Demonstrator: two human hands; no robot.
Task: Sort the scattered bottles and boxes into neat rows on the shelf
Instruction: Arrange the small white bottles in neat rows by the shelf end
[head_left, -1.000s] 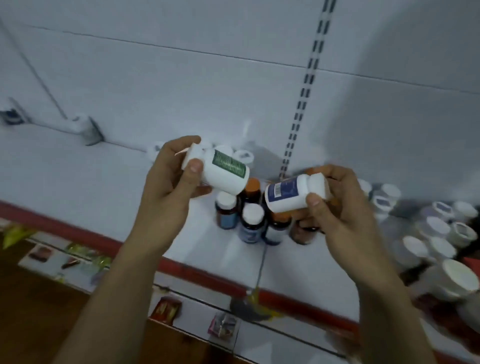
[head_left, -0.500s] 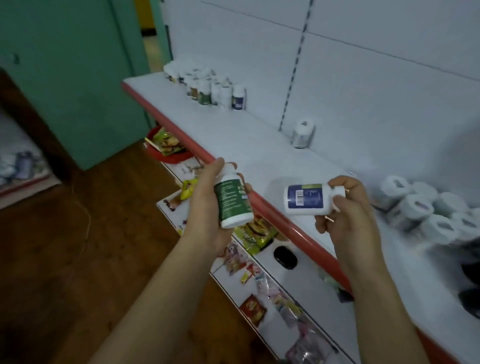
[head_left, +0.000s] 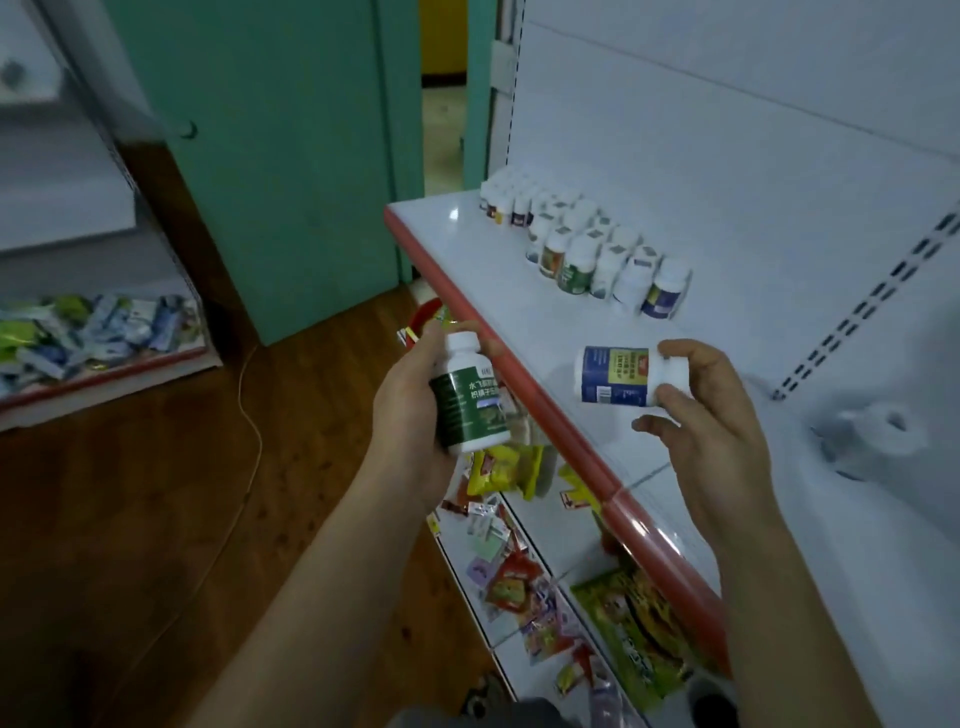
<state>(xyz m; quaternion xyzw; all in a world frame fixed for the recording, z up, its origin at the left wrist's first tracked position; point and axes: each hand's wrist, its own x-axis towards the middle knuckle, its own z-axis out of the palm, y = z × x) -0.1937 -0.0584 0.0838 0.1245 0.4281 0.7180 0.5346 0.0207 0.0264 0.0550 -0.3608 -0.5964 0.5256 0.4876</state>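
The left hand (head_left: 410, 410) grips an upright white plastic bottle with a green label (head_left: 467, 397) off the shelf's red edge. The right hand (head_left: 711, 415), raised over the white shelf (head_left: 519, 312), pinches a sideways blue-labelled white bottle (head_left: 618, 375). Beyond both hands stand neat rows of white-capped bottles (head_left: 576, 244).

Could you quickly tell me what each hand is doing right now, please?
Left hand: holding the green-label bottle.
Right hand: holding the blue-label bottle.

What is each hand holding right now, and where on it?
Left hand grips the green-label bottle round its body; right hand pinches the blue-label bottle at its cap end.
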